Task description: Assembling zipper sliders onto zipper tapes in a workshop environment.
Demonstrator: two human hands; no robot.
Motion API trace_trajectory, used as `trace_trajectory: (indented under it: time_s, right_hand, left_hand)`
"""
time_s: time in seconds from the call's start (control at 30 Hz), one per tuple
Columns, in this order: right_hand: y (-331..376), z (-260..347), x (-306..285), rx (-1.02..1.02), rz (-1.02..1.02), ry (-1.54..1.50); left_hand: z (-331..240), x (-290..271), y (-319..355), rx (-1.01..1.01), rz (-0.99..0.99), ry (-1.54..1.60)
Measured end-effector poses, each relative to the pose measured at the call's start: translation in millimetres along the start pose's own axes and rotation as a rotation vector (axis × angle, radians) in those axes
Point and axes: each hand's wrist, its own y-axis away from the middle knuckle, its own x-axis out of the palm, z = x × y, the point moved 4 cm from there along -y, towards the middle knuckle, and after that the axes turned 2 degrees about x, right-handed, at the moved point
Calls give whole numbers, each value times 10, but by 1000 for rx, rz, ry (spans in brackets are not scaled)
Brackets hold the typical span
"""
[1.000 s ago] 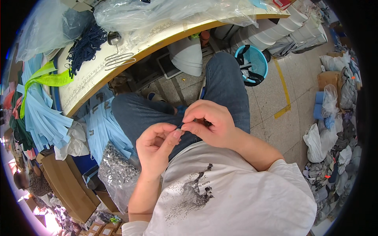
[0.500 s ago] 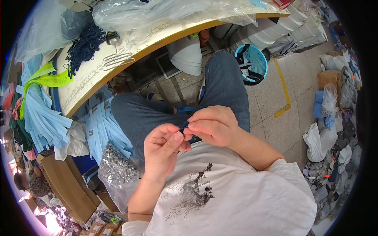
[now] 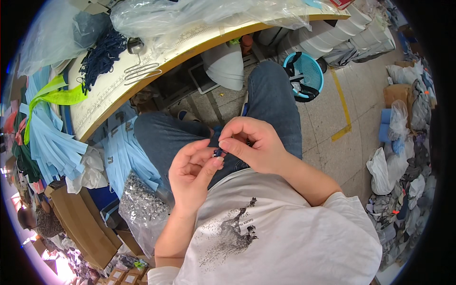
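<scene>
Above my lap, my left hand (image 3: 190, 175) pinches a small dark blue piece (image 3: 218, 153) between thumb and fingertips. It looks like a short bit of cord or fabric, with something shiny on it too small to make out. My right hand (image 3: 256, 145) meets it from the other side, thumb and forefinger closed on the piece's upper end. The fingers hide much of it. On the table (image 3: 102, 105) at the upper left lies a heap of dark blue cords (image 3: 101, 59), beside a bent metal wire rack (image 3: 142, 72).
Light blue fabric strips (image 3: 54, 147) and a bright green strip (image 3: 64, 96) hang over the table's left end. A bag of silvery bits (image 3: 140, 204) stands left of my legs, near a cardboard box (image 3: 83, 228). A blue basket (image 3: 311, 76) is on the floor; bagged goods line the right.
My right hand has shifted slightly left and up, its fingers more curled. The dark blue piece now shows bunched at the left fingertips. The left fingers have spread a little.
</scene>
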Motion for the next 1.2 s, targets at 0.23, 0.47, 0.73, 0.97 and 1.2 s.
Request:
trace_trajectory:
  time_s: [0.23, 0.47, 0.73, 0.97, 1.2]
  right_hand:
    - [2, 43, 48, -26, -45, -33]
    - [-23, -3, 13, 92, -84, -236]
    - [-37, 77, -12, 245, -99, -371]
    - [0, 114, -17, 294, -4, -385]
    - [6, 106, 35, 228, -43, -403]
  left_hand:
    - [32, -47, -16, 35, 20, -58]
    - [111, -54, -36, 21, 99, 207]
    - [134, -17, -32, 49, 234, 443]
    - [-8, -2, -1, 18, 130, 157]
    - [-92, -14, -25, 310, 6, -326]
